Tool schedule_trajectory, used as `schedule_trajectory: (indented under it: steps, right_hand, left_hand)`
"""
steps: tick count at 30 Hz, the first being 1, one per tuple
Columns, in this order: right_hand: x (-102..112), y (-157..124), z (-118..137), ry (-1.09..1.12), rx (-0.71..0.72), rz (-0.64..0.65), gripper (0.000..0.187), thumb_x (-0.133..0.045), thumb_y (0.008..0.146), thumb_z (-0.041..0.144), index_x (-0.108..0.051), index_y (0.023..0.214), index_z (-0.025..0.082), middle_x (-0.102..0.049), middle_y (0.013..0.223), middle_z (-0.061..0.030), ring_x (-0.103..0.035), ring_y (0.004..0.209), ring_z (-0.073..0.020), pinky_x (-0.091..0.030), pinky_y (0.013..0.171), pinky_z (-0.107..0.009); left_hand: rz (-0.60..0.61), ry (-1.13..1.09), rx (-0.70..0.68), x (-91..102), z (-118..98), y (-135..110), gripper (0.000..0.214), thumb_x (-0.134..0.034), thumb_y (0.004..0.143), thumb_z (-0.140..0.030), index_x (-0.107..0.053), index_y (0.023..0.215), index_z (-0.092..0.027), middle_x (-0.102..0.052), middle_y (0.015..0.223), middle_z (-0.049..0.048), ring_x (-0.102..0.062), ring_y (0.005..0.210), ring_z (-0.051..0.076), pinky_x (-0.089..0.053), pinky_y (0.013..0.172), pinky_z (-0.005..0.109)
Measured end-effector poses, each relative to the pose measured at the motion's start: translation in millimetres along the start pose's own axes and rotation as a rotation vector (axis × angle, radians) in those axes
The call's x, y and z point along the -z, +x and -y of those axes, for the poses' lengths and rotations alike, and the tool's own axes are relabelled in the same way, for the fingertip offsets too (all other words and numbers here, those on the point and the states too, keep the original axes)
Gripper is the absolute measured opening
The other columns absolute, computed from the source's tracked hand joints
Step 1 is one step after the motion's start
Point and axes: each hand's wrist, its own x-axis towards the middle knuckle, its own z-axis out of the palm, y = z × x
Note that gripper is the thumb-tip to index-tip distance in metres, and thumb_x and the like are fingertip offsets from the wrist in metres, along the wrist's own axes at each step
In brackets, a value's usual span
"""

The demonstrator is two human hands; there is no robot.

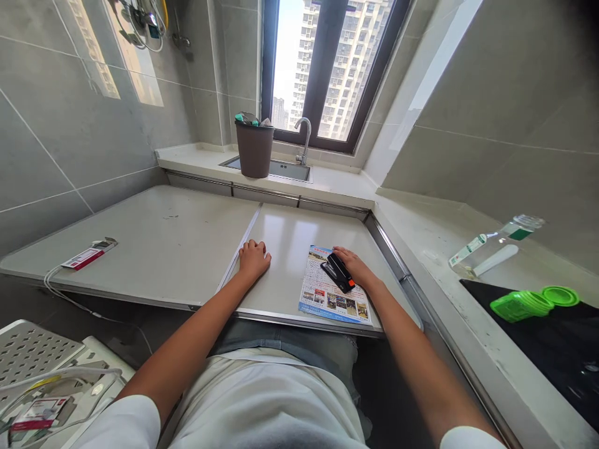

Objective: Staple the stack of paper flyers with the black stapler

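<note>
My left hand [254,259] rests on the pale tabletop [309,224], beside the seam between two panels. Its fingers are loosely bent and a little apart, with nothing in them. To the right, a printed flyer [311,292] with coloured pictures lies flat near the table's front edge. On it is a black stapler [337,272] with an orange part at its near end. My right hand [354,265] is closed against the stapler's right side, the fingers curled at its far end. The thumb is hidden.
A brown bin [254,149] stands by the sink [287,169] at the back. On the right counter are a clear bottle [496,243] and an open green container [521,305]. A power strip [90,254] with a cable lies at the table's left; a white perforated stool [35,355] is lower left.
</note>
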Motion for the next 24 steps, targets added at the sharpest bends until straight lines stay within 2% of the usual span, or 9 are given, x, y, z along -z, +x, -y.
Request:
schedule_trajectory:
  steps: [8, 15, 20, 24]
  right_hand:
    - [3.2, 4.7, 10.7, -0.012, 0.015, 0.031, 0.047, -0.039, 0.112, 0.029, -0.065, 0.15, 0.021, -0.056, 0.171, -0.0145, -0.054, 0.158, -0.0288, -0.044, 0.134, -0.053]
    - [-1.6, 38.6, 53.8, -0.055, 0.054, 0.09, 0.046, -0.037, 0.115, 0.024, -0.063, 0.152, 0.018, -0.055, 0.172, -0.0162, -0.052, 0.16, -0.027, -0.042, 0.134, -0.05]
    - [-18.5, 72.3, 87.2, -0.016, 0.09, 0.103, 0.043, -0.04, 0.116, 0.027, -0.064, 0.151, 0.019, -0.053, 0.173, -0.0168, -0.051, 0.161, -0.0289, -0.041, 0.134, -0.051]
    - [-34.0, 95.6, 109.0, 0.022, 0.119, 0.103, 0.043, -0.043, 0.117, 0.029, -0.06, 0.155, 0.02, -0.051, 0.174, -0.0163, -0.05, 0.162, -0.028, -0.038, 0.136, -0.051]
  left_hand:
    - [0.004, -0.005, 0.01, -1.4, -0.5, 0.4, 0.017, -0.059, 0.103, -0.033, -0.071, 0.11, -0.021, -0.064, 0.132, 0.0172, -0.058, 0.133, 0.036, -0.047, 0.112, 0.047]
    - [0.002, -0.038, 0.018, -0.4, 4.6, 4.4, 0.024, -0.053, 0.106, -0.028, -0.073, 0.117, -0.02, -0.068, 0.133, 0.0184, -0.06, 0.134, 0.036, -0.049, 0.113, 0.048]
    - [0.077, -0.051, -0.061, 12.7, 25.1, 24.3, 0.03, -0.049, 0.107, -0.025, -0.077, 0.12, -0.021, -0.076, 0.13, 0.0152, -0.068, 0.125, 0.033, -0.054, 0.107, 0.043]
    - [0.058, -0.051, -0.091, 23.5, 52.2, 34.3, 0.032, -0.051, 0.107, -0.025, -0.077, 0.124, -0.022, -0.074, 0.14, 0.0148, -0.063, 0.137, 0.034, -0.051, 0.114, 0.045]
